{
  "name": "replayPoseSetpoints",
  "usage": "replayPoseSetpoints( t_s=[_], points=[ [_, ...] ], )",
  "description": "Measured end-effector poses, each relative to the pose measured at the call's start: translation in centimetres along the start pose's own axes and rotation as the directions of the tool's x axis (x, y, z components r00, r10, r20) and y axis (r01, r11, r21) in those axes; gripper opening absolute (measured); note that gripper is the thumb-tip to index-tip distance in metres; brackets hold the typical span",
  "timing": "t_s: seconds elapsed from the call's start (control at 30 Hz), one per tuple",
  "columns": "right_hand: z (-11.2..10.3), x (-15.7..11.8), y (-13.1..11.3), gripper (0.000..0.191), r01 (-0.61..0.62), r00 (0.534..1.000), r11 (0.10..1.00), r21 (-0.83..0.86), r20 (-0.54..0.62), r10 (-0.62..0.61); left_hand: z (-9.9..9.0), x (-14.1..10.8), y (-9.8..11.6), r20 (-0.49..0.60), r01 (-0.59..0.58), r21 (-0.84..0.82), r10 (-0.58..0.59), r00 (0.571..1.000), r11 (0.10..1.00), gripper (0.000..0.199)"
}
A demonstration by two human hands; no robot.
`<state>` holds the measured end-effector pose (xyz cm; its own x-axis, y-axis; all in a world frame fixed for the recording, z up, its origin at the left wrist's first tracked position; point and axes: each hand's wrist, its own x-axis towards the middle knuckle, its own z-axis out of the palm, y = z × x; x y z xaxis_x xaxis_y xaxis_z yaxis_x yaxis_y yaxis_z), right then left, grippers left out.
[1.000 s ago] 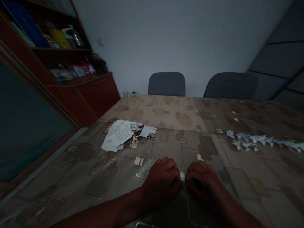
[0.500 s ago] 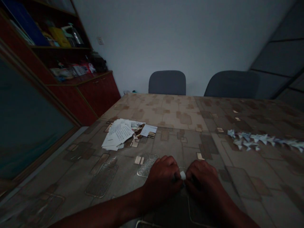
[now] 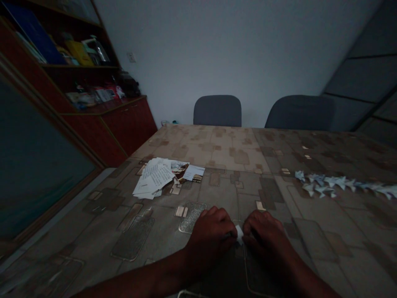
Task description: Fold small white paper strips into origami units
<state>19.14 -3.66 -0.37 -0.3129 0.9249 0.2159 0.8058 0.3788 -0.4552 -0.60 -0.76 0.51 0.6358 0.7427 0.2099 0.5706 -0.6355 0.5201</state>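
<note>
Room inspected: a red wooden cabinet [image 3: 130, 128] stands at left, and two grey chairs [image 3: 217, 111] stand beyond a patterned worktop [image 3: 235, 145]. Folded paper stars [image 3: 335, 182] lie in a row at right; a loose heap of paper slips [image 3: 153, 178] remains at left. At the near edge, the left hand [image 3: 211, 236] and right hand [image 3: 263, 234] are clenched, their grip on a small white paper piece [image 3: 239, 234], mostly hidden.

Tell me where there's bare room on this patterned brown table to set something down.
Room lies between the loose white paper pile and the pale folded paper stars, and beyond both. It's crowded at the pile, along the stars and at your hands.
</note>
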Motion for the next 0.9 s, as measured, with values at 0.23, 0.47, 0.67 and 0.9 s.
replayPoseSetpoints(
  t_s=[0.23, 0.47, 0.67, 0.9],
  points=[
    [-2.3, 0.4, 0.5, 0.015, 0.063, 0.994, 0.985, 0.162, 0.081, -0.076, 1.1, -0.7, -0.6, -0.050, -0.207, 0.288, 0.230, 0.972, 0.935, 0.008],
    [-4.1, 0.6, 0.2, 0.017, 0.290, 0.948, 0.957, -0.017, 0.142, -0.285, 0.7, -0.7, 0.0, -0.001, -0.201, 0.237, 0.207, 0.978, 0.950, 0.020],
    [-3.4, 0.4, 0.8, 0.012, 0.230, 0.969, 0.973, 0.022, 0.092, -0.231, 0.4, -0.5, 0.0, 0.014, -0.174, 0.195, 0.175, 0.985, 0.965, 0.014],
    [-3.4, 0.4, 0.2, 0.015, 0.238, 0.964, 0.971, -0.010, 0.127, -0.235, 0.5, -0.7, -0.2, 0.006, -0.201, 0.211, 0.204, 0.979, 0.957, 0.013]
  ],
)
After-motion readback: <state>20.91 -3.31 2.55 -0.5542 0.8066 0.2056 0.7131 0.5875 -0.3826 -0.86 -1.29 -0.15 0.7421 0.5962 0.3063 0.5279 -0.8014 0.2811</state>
